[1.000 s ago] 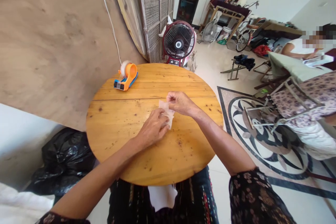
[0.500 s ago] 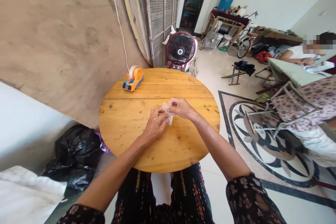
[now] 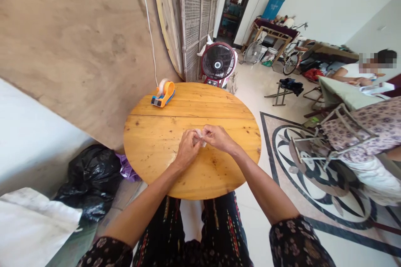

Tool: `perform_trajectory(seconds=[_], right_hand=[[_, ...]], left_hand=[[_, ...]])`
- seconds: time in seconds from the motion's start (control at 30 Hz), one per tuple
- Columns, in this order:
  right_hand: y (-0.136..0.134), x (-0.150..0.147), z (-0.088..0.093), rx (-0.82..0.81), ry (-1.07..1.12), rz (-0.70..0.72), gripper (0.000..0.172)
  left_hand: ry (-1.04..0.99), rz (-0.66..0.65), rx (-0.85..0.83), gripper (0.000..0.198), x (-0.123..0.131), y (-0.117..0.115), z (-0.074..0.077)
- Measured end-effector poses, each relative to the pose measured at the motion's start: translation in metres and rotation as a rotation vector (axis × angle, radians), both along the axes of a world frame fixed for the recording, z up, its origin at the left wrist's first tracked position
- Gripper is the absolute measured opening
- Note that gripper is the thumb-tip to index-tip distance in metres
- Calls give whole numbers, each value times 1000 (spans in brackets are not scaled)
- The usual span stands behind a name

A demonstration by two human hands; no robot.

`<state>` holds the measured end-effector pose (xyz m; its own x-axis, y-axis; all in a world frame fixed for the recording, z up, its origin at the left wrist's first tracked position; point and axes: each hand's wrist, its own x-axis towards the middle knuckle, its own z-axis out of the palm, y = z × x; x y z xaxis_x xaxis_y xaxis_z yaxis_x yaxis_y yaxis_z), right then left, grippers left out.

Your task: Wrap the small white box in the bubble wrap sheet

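Over the middle of a round wooden table, both my hands hold a small, pale, thin sheet that looks like paper or clear plastic. My left hand has its fingers curled round the sheet's left side. From the right, my right hand pinches the sheet between thumb and fingertips. Most of the sheet is hidden by my fingers, so I cannot tell its exact kind. An orange and blue tape dispenser with a roll of clear tape stands at the table's far left edge.
A dark red fan stands just behind the table. Black plastic bags lie on the floor at left. To the right are a small folding stool and another person seated at a covered table.
My fingers have closed in on the pale sheet, and less of it shows now. My left fingers are more curled. The view has shifted slightly.
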<state>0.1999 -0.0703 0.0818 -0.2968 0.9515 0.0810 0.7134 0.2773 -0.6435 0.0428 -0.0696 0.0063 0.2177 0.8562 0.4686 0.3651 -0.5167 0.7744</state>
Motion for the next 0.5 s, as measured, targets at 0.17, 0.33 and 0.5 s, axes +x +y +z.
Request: perform_trajectory(seconds=[0.17, 0.33, 0.5], right_hand=[[-11, -8, 8, 72, -200, 6, 5], [-16, -11, 12, 141, -349, 35, 10], [-18, -13, 7, 198, -417, 67, 14]], left_hand=[[-43, 52, -72, 34, 0, 1, -9], [8, -30, -23, 62, -3, 0, -8], [66, -49, -47, 45, -4, 0, -4]])
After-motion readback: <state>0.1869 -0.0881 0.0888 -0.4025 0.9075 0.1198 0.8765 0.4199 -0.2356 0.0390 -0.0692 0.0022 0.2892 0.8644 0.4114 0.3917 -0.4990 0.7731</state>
